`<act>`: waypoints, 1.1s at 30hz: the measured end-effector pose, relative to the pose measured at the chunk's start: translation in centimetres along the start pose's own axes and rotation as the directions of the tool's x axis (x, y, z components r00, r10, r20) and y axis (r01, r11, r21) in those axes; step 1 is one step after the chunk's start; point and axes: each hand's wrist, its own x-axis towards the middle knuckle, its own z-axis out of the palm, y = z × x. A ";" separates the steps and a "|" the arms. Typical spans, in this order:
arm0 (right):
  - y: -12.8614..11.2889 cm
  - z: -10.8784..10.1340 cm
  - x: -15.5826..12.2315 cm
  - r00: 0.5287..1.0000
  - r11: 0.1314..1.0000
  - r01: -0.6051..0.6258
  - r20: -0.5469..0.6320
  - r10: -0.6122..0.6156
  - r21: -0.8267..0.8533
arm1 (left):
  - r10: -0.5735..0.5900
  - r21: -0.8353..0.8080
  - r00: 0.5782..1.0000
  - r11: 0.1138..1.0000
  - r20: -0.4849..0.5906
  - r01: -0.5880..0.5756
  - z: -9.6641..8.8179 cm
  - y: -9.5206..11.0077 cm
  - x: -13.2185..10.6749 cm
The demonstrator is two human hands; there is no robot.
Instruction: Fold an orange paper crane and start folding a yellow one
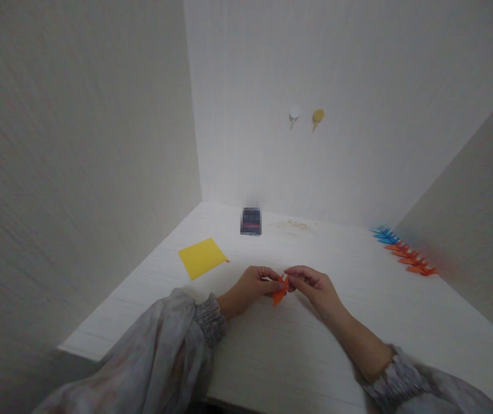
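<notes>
Between my two hands, above the white table, is a small folded piece of orange origami paper point(279, 294). My left hand point(257, 284) pinches it from the left, with the thumb on top; a ring shows on one finger. From the other side my right hand point(313, 283) closes its thumb and fingertips on the paper's upper right part. The fingers cover some of the paper, so its full shape is hidden. Left of my left hand, yellow paper point(202, 257) lies flat, with a tiny orange-red bit point(228, 261) at its right corner.
Along the right wall stands a row of folded orange paper figures point(410, 259), with blue ones point(385, 234) behind them. A dark, blurred box-like object point(250, 222) sits near the back wall. White point(295, 113) and gold hooks point(318, 117) hang on that wall. Walls enclose the table point(336, 356).
</notes>
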 end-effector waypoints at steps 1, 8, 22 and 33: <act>0.0 0.0 0.0 1.000 1.000 -0.001 0.000 0.001 -0.003 | 0.004 0.000 1.000 1.000 0.001 -0.004 0.0 0.0 0.0; 0.5 0.2 -0.2 0.995 0.989 0.093 -0.034 -0.098 -0.119 | 0.043 0.063 0.998 0.997 -0.042 -0.040 -0.1 -0.5 0.3; 0.3 -0.4 0.2 0.989 0.994 0.098 -0.108 -0.102 -0.042 | 0.042 -0.170 0.984 0.983 -0.173 -0.071 0.5 0.1 0.4; 0.4 -0.2 0.1 0.991 0.996 0.092 -0.098 -0.090 0.017 | 0.054 -0.313 0.997 0.949 0.054 -0.035 0.4 -0.1 0.1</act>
